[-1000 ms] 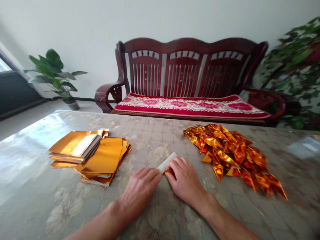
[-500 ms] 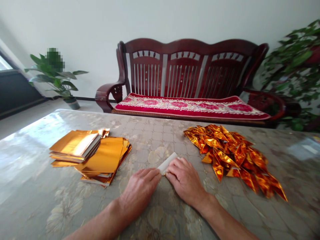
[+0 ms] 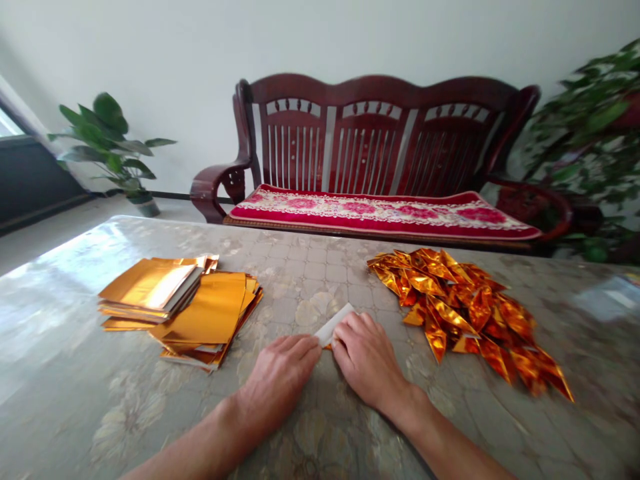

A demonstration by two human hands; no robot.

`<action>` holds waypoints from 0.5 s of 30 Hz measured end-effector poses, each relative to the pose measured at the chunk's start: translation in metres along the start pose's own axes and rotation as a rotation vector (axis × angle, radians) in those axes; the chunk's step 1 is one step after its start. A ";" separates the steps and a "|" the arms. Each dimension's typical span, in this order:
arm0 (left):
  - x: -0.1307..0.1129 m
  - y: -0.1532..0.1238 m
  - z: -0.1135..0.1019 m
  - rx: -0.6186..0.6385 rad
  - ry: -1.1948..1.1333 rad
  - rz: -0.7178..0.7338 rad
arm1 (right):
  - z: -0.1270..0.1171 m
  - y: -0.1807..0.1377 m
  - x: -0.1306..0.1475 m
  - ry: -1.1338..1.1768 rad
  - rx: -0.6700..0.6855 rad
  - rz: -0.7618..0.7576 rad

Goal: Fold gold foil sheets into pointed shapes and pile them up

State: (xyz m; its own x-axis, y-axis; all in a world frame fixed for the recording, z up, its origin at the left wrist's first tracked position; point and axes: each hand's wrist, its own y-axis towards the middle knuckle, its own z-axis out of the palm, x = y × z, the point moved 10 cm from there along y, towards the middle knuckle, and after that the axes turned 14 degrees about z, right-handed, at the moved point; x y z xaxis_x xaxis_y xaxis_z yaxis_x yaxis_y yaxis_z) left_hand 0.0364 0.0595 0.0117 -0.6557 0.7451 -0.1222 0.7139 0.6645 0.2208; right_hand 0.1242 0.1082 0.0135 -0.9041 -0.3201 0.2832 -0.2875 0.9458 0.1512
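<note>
A sheet of foil paper (image 3: pixel 334 326) lies on the table between my hands, pale side up, with a sliver of orange foil showing at its near edge. My left hand (image 3: pixel 286 360) grips its left corner with closed fingers. On its right side, the bent fingers of my right hand (image 3: pixel 364 350) press the paper and cover much of it. To the left sit overlapping stacks of gold foil sheets (image 3: pixel 206 310). A heap of folded gold foil pieces (image 3: pixel 457 303) rests to the right of my right hand.
The patterned table cover (image 3: pixel 135 400) spreads under everything. A clear plastic bag (image 3: pixel 611 297) lies at the right edge. Behind the table stands a dark wooden bench (image 3: pixel 367 133) with a red floral cushion (image 3: pixel 360 209). Potted plants (image 3: pixel 113 140) stand at both sides.
The paper stays in place under both hands. My right fingers have shifted slightly, and a bit more orange foil shows at the near edge.
</note>
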 end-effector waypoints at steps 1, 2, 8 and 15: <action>0.000 0.000 0.000 -0.004 0.002 -0.001 | 0.000 0.000 0.000 -0.002 -0.004 0.002; 0.000 0.000 0.000 -0.008 0.002 -0.001 | 0.000 0.000 0.000 -0.002 -0.009 0.004; 0.001 -0.001 -0.001 -0.030 0.004 -0.006 | 0.000 0.001 0.000 -0.003 -0.015 0.002; 0.002 -0.001 0.000 -0.027 -0.018 -0.014 | 0.001 0.001 -0.001 -0.019 -0.022 0.012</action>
State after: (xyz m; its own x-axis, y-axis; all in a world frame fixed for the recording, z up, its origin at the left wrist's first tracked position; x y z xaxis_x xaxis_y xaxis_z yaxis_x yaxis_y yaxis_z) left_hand 0.0339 0.0603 0.0113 -0.6607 0.7369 -0.1426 0.6978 0.6731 0.2451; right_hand 0.1246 0.1095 0.0119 -0.9132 -0.3078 0.2673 -0.2702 0.9479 0.1685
